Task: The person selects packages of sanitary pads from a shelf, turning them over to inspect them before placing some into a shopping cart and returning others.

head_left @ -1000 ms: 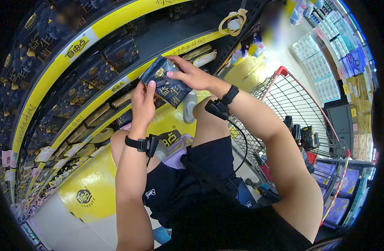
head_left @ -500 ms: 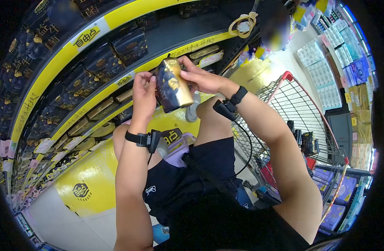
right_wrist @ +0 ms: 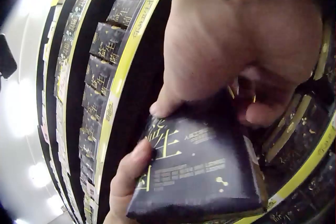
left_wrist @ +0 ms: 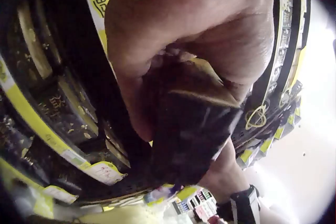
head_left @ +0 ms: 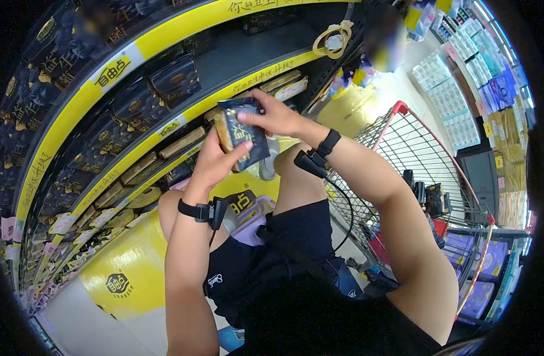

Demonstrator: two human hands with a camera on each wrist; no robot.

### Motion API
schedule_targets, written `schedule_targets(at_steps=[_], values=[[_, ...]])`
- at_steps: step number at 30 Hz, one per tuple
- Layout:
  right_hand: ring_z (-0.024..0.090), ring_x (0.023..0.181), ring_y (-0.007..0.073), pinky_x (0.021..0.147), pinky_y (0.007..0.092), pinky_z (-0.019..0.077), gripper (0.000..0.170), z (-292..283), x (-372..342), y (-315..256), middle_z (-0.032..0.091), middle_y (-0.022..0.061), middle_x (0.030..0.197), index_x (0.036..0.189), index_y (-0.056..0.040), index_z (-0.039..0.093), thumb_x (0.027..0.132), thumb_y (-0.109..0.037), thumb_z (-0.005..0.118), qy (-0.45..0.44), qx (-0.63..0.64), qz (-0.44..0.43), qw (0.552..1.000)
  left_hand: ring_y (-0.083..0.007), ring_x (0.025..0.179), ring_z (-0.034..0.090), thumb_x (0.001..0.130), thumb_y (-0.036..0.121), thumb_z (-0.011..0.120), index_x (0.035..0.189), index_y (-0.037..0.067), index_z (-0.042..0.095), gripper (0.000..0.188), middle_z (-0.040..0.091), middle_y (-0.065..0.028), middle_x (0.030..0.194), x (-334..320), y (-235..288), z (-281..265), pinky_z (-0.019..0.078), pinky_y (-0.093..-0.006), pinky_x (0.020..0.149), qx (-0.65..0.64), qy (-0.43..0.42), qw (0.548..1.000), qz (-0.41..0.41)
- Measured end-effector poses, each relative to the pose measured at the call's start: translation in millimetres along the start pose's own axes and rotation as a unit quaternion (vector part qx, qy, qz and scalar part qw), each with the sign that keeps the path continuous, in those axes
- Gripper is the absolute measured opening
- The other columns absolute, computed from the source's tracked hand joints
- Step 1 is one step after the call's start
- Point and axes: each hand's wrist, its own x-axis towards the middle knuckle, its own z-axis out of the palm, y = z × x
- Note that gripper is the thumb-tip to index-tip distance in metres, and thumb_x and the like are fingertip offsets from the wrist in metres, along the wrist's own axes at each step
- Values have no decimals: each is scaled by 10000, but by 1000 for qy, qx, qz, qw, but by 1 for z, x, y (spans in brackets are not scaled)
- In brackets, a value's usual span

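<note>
Both hands hold a dark pack of sanitary pads with gold lettering and a gold side, in front of the shelves. My left hand grips its near left edge, thumb over the printed front. On the far right edge, my right hand pinches it with the thumb on the front and fingers behind. Seen from the right wrist, the pack shows its printed face, with left fingertips at the edge. In the left wrist view, the dark pack sits between the left thumb and fingers.
Shelves with yellow edge strips curve along the left, stocked with similar dark packs. A wire shopping cart holding several items stands at the right. A yellow floor mat lies below, and a lilac stool is between the legs.
The pack was turned in the hands: its front showed first, then its gold side, and now the front again at another angle. The left hand has moved right onto its front.
</note>
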Motion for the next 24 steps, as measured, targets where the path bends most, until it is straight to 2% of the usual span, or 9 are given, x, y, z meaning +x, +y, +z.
schedule_targets(at_steps=[2,3,6,7,12,14,17,20,24], values=[[561,550,103,442,248,425,451,-6,4,-4,605,36,771,1217,-43,526,1005,-416,666,21,88,69,994,-141,1053,619,939,149,738,1392,4,487,538,640,-75,1237,3,-2,-2,502,-317,955,-27,60,998,2],[530,498,107,438,259,410,319,-8,1,-18,541,-1,665,1142,-44,540,1051,-343,603,21,106,61,992,-134,1057,619,989,169,681,1381,14,506,456,640,-73,1244,4,-2,-5,504,-310,950,-22,70,997,14],[521,517,93,462,260,412,244,-16,3,-16,489,-29,643,1087,-67,565,1045,-304,610,-22,196,32,980,-127,1050,619,1057,216,585,1376,17,524,380,644,-56,1242,3,-1,-5,503,-299,942,-144,96,985,-11],[520,519,92,470,256,419,247,-18,3,-16,493,-28,650,1081,-68,567,1046,-309,611,-39,215,25,976,-147,1071,642,1102,309,495,1376,25,539,398,653,-54,1251,2,-4,-5,515,-321,964,-162,102,981,-17],[542,531,85,493,228,461,306,-19,0,-18,541,-12,690,997,-54,594,1033,-354,643,-104,254,3,962,-222,1144,671,1105,437,411,1393,34,543,512,665,-103,1291,-6,1,-16,535,-409,1011,-396,-5,915,-79],[574,572,104,524,234,493,483,-13,1,-7,572,28,758,992,-36,595,1039,-515,562,-145,223,14,964,-234,1157,666,1100,481,388,1411,42,538,559,667,-117,1311,-10,4,-18,523,-421,1014,-427,-55,899,-76],[612,598,131,554,246,521,617,-8,-3,-3,596,60,823,1062,-15,590,1050,-614,443,-196,215,70,954,-229,1167,654,1104,487,372,1415,40,534,568,657,-125,1313,-7,-5,-21,517,-408,1022,-372,-22,925,-78],[638,618,140,564,251,529,619,-4,-7,-12,621,66,873,1150,-18,566,1048,-617,445,-95,174,39,979,-242,1132,654,1121,436,369,1401,16,526,528,658,-104,1278,1,-19,-18,499,-375,1014,-201,99,975,-1],[614,672,133,641,267,545,436,-13,-2,-11,620,76,1058,1375,-55,474,1065,-345,572,0,101,17,995,-279,1040,654,1081,391,522,1352,10,475,470,664,-166,1171,-2,4,-5,490,-388,936,184,196,952,143]])
